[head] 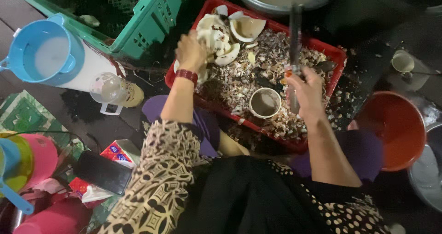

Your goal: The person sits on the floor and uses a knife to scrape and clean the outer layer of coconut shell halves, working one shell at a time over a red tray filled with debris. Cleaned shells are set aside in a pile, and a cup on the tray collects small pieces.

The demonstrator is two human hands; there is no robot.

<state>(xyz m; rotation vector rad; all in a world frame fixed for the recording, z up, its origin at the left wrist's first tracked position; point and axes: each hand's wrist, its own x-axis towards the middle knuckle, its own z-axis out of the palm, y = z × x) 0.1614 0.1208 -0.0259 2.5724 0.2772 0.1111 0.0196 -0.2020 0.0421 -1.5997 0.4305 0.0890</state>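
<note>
my wrist band [186,75]: dark red, on my left arm
my long metal knife [294,54]: grey, with an orange bit by my right hand [307,89]
flat plastic tray [336,54]: bright red, full of brown and white bits
coconut pieces [230,34]: white inside, brown spots
plastic crate [152,22]: green
round plastic jug [43,54]: light blue, white below
plastic bowl [396,128]: orange-red
my sleeves [156,183]: cream and black swirls
phone [102,172]: black

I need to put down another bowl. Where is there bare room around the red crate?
Little room. The red crate is crowded with coconut shells and scraps. Dark bare floor lies between the clear jug and the crate, and between the crate and the red basin.
</note>
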